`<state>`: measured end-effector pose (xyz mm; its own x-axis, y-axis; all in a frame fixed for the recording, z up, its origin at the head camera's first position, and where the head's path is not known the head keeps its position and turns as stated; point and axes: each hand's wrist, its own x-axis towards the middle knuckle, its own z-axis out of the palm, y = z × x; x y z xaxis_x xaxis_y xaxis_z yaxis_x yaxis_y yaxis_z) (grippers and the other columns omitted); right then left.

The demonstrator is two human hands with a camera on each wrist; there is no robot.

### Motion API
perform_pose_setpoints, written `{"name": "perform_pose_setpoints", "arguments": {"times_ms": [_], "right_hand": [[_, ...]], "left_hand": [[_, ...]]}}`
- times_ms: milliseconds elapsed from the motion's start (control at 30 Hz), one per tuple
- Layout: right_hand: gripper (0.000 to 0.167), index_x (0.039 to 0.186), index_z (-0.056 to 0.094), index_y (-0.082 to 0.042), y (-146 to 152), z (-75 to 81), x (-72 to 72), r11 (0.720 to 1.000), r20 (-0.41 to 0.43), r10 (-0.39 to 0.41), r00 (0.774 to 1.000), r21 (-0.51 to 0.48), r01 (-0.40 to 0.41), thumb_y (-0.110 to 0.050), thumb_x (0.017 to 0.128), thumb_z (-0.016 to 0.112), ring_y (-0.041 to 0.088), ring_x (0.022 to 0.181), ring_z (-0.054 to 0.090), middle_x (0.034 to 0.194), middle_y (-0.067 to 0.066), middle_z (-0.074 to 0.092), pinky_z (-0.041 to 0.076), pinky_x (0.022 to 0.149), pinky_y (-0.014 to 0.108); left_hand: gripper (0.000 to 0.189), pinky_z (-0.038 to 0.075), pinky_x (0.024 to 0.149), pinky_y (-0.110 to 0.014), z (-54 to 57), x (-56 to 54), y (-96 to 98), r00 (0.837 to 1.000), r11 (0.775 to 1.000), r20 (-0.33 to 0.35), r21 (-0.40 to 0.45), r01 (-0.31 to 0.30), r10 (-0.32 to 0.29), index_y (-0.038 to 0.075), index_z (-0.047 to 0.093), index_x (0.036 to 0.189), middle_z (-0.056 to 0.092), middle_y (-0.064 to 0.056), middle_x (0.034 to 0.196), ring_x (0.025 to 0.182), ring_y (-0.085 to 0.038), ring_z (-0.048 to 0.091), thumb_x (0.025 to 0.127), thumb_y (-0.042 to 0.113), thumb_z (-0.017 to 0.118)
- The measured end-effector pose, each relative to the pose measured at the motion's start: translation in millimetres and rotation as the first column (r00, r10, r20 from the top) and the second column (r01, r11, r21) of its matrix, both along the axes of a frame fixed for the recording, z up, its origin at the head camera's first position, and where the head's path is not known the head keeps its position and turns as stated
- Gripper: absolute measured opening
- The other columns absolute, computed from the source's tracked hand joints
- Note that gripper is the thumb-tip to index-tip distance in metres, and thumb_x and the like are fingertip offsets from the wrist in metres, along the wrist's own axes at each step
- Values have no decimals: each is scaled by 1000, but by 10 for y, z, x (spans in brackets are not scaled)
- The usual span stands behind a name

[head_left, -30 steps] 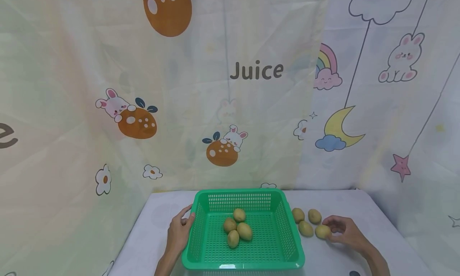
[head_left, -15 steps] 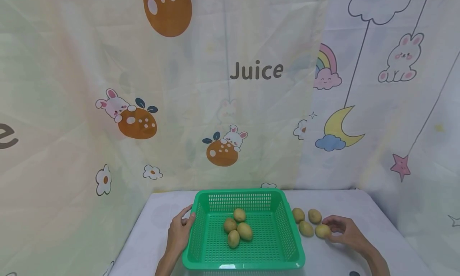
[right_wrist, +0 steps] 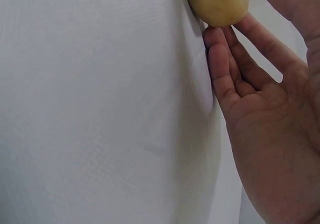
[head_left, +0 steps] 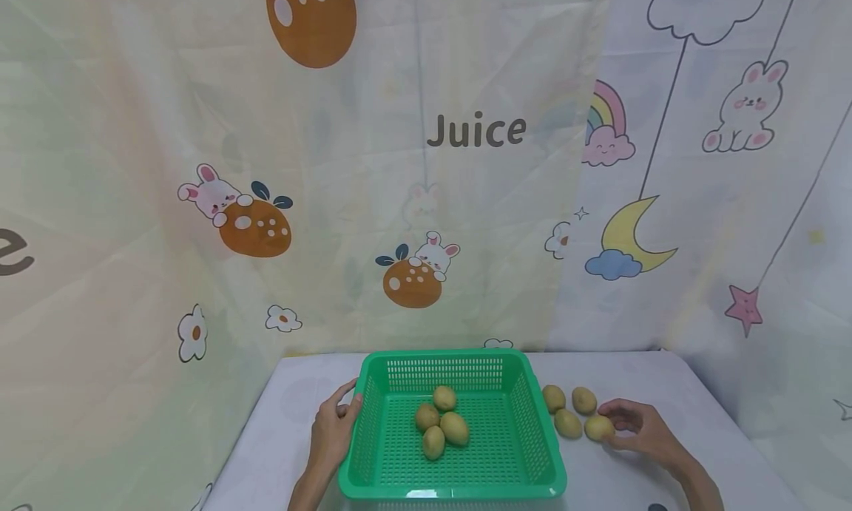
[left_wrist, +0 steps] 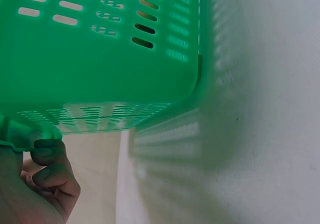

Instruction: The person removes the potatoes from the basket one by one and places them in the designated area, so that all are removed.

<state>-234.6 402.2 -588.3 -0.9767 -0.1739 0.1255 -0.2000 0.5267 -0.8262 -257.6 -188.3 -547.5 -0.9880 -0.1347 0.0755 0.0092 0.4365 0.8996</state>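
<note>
A green plastic basket [head_left: 452,490] stands on the table, with several potatoes [head_left: 455,429] grouped near its middle. My left hand [head_left: 330,431] grips the basket's left rim. In the left wrist view its curled fingers [left_wrist: 52,171] sit under the rim beside the slotted wall. To the right of the basket is a cluster of several more potatoes. My right hand [head_left: 640,431] pinches the nearest right one, a yellowish potato [head_left: 599,428], between thumb and fingers. The right wrist view has that potato [right_wrist: 217,4] at the top, against the cloth, with the other fingertips just below it.
The other loose potatoes [head_left: 568,424] lie between the right hand and the basket's right wall. A white cloth covers the table [head_left: 692,407]. Printed curtains [head_left: 492,222] hang close behind and at both sides.
</note>
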Motion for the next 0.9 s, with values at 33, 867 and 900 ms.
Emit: {"name": "perform_pose_setpoints", "arguments": {"times_ms": [33,867,900], "right_hand": [[49,129,69,9,-3,1,4,1000,1,-6,1000,-1,6,-4,87,89,-6,103,68,121,17,76,60,88,24],[58,135,69,3,-73,161,51,976,-170,-211,963,27,218,-15,86,94,4,98,73,114,14,78,60,86,21],[58,135,69,3,-75,181,53,975,-179,-209,961,33,219,-15,87,94,4,99,73,114,14,78,60,86,20]], "left_hand": [[50,44,49,-26,3,1,0,1000,1000,1,-1,1,-1,10,57,158,64,1,60,51,-14,57,114,32,60],[49,46,49,-26,15,14,3,1000,1000,2,4,4,-4,10,57,158,66,-1,62,52,-15,60,114,29,60],[49,46,49,-26,13,13,5,1000,1000,4,4,4,-4,10,57,158,66,-1,62,52,-15,60,114,29,60]]}}
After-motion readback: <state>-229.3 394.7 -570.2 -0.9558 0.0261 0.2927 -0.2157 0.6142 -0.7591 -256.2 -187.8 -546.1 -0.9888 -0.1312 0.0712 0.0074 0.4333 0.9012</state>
